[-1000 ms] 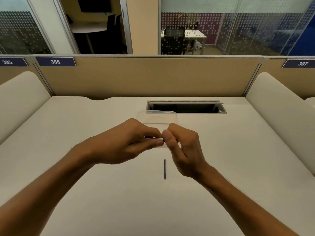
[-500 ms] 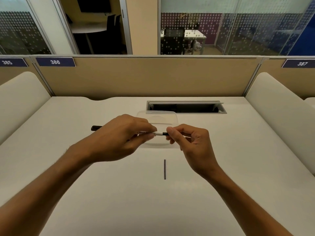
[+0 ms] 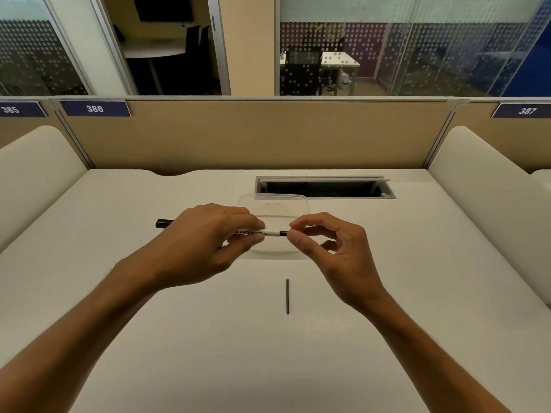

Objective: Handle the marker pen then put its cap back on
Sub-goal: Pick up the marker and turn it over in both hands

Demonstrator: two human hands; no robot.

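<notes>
**Pen held level over the desk**

My left hand [image 3: 202, 242] grips the marker pen [image 3: 259, 232] around its middle to keep it steady. My right hand [image 3: 331, 248] pinches the pen's dark end. I cannot tell if that is the cap. A clear lid [image 3: 277, 204] lies under the pen.

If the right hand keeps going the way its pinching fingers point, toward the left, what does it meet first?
The right hand pinches at the black end of the marker pen, so it would meet that first, then probably the left hand gripping the barrel.
</notes>
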